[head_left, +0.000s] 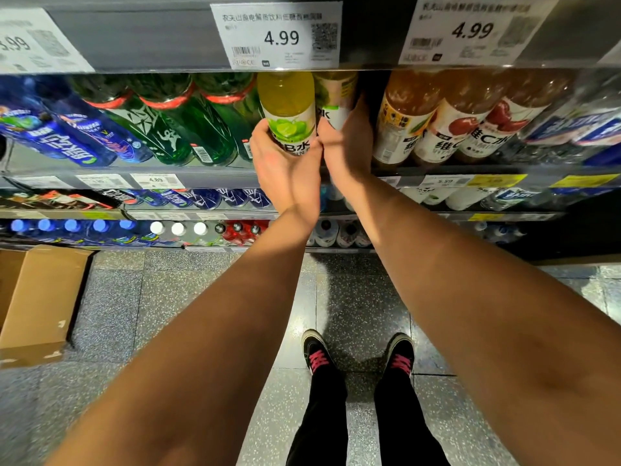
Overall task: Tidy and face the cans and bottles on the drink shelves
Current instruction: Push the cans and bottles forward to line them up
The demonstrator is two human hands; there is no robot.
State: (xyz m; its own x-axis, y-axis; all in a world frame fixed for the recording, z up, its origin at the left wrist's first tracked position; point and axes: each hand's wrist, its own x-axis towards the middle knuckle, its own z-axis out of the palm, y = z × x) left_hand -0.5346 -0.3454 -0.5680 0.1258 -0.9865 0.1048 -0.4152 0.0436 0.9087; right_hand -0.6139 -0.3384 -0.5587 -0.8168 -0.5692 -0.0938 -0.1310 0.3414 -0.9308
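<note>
Both hands reach into the second shelf. My left hand grips the base of a yellow-green lime drink bottle, whose lime label faces me. Right beside it, my right hand curls round a second pale bottle of the same kind, mostly hidden behind the hand. Green bottles stand to the left and amber vitamin bottles with red fruit labels to the right, in rows at the shelf front.
Blue bottles fill the far left of the shelf. Price tags hang on the shelf edge above. Lower shelves hold more bottles. A cardboard box lies on the tiled floor at left. My shoes stand below.
</note>
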